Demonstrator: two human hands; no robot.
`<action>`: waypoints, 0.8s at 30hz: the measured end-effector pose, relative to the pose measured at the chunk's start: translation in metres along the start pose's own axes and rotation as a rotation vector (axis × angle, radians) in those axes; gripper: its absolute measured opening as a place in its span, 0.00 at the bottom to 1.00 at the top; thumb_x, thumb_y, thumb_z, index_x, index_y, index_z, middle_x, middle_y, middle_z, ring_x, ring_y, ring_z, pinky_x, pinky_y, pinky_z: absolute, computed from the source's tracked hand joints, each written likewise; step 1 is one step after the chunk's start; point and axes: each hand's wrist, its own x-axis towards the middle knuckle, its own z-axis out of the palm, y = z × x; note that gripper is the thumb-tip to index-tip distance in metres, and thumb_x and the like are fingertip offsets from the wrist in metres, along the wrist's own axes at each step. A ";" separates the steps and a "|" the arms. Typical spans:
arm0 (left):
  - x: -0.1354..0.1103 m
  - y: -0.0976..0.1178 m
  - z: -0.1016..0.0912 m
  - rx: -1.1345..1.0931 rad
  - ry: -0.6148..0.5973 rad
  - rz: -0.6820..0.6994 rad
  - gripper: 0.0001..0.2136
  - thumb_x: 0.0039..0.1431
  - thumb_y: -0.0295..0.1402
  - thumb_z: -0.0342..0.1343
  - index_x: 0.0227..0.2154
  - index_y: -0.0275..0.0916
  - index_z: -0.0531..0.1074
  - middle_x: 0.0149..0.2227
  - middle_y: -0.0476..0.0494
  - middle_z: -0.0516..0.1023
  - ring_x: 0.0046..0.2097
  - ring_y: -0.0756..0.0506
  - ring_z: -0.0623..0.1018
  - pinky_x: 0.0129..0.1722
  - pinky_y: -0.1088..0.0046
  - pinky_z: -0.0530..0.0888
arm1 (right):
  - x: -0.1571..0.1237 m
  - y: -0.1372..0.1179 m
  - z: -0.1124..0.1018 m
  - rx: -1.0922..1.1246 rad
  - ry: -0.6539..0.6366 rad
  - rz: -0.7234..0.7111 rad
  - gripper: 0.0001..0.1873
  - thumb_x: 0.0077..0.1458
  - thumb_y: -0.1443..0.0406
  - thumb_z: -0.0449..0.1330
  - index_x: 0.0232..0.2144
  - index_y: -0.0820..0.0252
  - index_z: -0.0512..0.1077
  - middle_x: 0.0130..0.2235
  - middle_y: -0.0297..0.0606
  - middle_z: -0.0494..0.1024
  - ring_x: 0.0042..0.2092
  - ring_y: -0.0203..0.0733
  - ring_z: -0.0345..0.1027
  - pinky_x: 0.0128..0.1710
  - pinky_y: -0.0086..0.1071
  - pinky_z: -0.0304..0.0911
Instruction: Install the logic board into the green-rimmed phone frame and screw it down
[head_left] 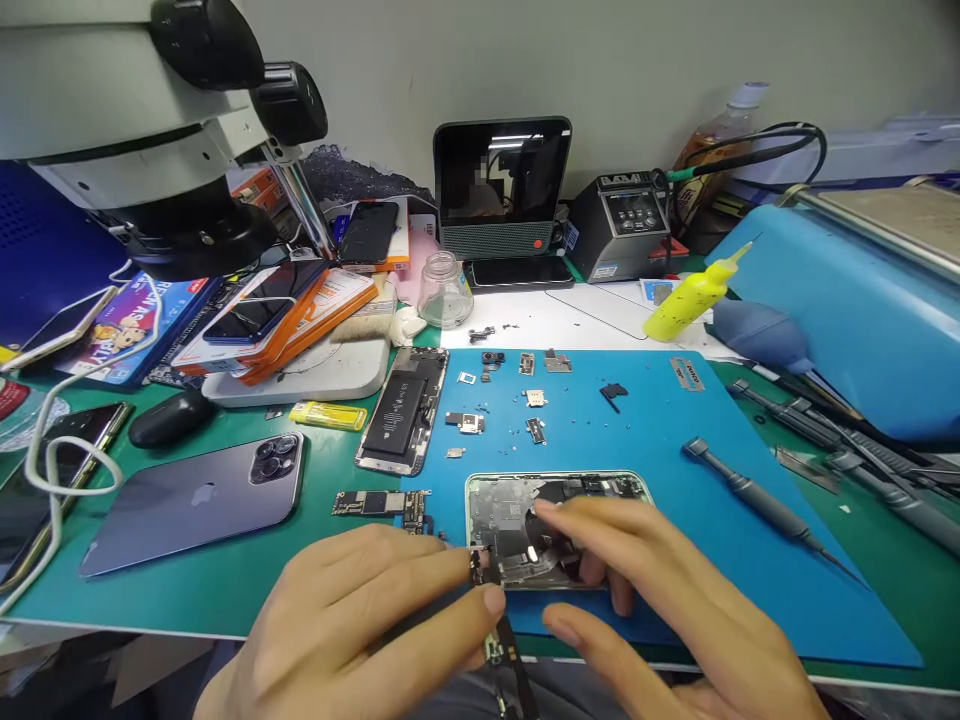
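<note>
My left hand (367,610) is closed, its thumb and fingers pinching a dark flex cable assembly (514,660) with small metal parts on it. The strip hangs down past the mat's near edge. My right hand (675,590) is open, thumb and fingers apart, its fingertips over an opened phone housing (491,500) that lies on the blue mat. Part of the housing's inside is hidden behind the fingers. Left of it lies a logic board (379,503). Farther back rests another opened phone body with a black battery (397,412).
Small brackets, camera parts and screws lie on the blue mat (652,420). A grey screwdriver (757,495) is at right. A purple phone (195,505) lies at left under a microscope (187,220). A glass jar (445,290) and yellow bottle (690,300) stand behind.
</note>
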 end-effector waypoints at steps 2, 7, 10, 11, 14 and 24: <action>0.000 -0.002 0.000 -0.011 -0.004 0.021 0.13 0.85 0.29 0.55 0.59 0.42 0.84 0.51 0.47 0.95 0.53 0.47 0.93 0.56 0.73 0.89 | 0.007 0.002 -0.003 0.037 0.012 0.022 0.16 0.76 0.55 0.72 0.63 0.39 0.85 0.57 0.33 0.91 0.50 0.38 0.92 0.47 0.19 0.84; 0.005 -0.004 -0.002 -0.059 0.011 0.001 0.13 0.87 0.30 0.55 0.60 0.43 0.84 0.51 0.46 0.95 0.55 0.47 0.92 0.57 0.71 0.88 | 0.019 -0.001 -0.006 0.131 -0.016 -0.056 0.05 0.78 0.61 0.70 0.51 0.47 0.88 0.45 0.29 0.92 0.43 0.34 0.91 0.47 0.16 0.83; 0.015 -0.003 -0.005 -0.045 0.010 -0.045 0.12 0.87 0.27 0.56 0.61 0.41 0.83 0.46 0.50 0.94 0.46 0.50 0.89 0.50 0.74 0.84 | 0.022 0.001 -0.003 0.086 0.029 -0.076 0.06 0.78 0.62 0.69 0.49 0.48 0.88 0.44 0.28 0.93 0.44 0.32 0.91 0.50 0.15 0.82; 0.018 -0.003 -0.006 -0.018 0.015 -0.052 0.11 0.86 0.26 0.57 0.60 0.39 0.83 0.41 0.52 0.92 0.42 0.51 0.86 0.47 0.75 0.83 | 0.023 0.003 -0.002 0.051 0.029 -0.072 0.07 0.78 0.63 0.69 0.50 0.47 0.88 0.46 0.28 0.93 0.46 0.32 0.91 0.53 0.15 0.82; 0.023 -0.005 -0.009 0.060 0.068 -0.110 0.08 0.86 0.27 0.58 0.54 0.37 0.83 0.35 0.54 0.89 0.38 0.52 0.82 0.45 0.77 0.80 | 0.023 0.012 0.000 -0.027 0.014 -0.034 0.11 0.79 0.66 0.67 0.54 0.44 0.87 0.51 0.27 0.93 0.50 0.35 0.91 0.58 0.21 0.83; 0.020 -0.015 -0.002 0.062 -0.027 -0.151 0.10 0.88 0.32 0.58 0.51 0.42 0.85 0.47 0.52 0.93 0.53 0.50 0.82 0.62 0.77 0.77 | 0.034 0.017 0.011 -0.049 -0.071 0.040 0.08 0.81 0.60 0.67 0.55 0.39 0.87 0.52 0.23 0.94 0.47 0.36 0.91 0.52 0.26 0.84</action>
